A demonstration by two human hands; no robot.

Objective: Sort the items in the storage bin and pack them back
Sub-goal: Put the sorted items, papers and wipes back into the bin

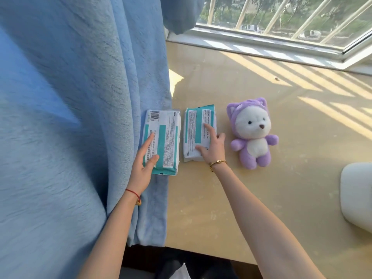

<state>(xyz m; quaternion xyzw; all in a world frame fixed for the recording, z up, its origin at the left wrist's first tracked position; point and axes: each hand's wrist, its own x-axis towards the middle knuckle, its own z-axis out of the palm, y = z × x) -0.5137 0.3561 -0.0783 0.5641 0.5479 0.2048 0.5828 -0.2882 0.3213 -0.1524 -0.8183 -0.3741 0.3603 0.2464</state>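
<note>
- Our left hand (144,158) lies flat, fingers straight, on the teal-and-white soft plastic pack (163,141) at centre frame, likely squaring it up.
- Our right hand (211,146) presses, fingers spread, on the matching second pack (196,131) just beside it.
- The purple-and-white plush bear (254,133) lies right of them; no bin shows.

I see two flat white-and-teal packs lying side by side, close but apart, printed backs up. The left pack (162,142) has a barcode at its far left corner and lies partly on the hem of blue fabric, its right edge over the counter (281,158). The right pack (198,131) lies wholly on the counter, tilted a little clockwise. Just beside it on the right, a small plush bear (254,133) in a purple hooded suit lies on its back, white face upward, head towards the window.
</note>
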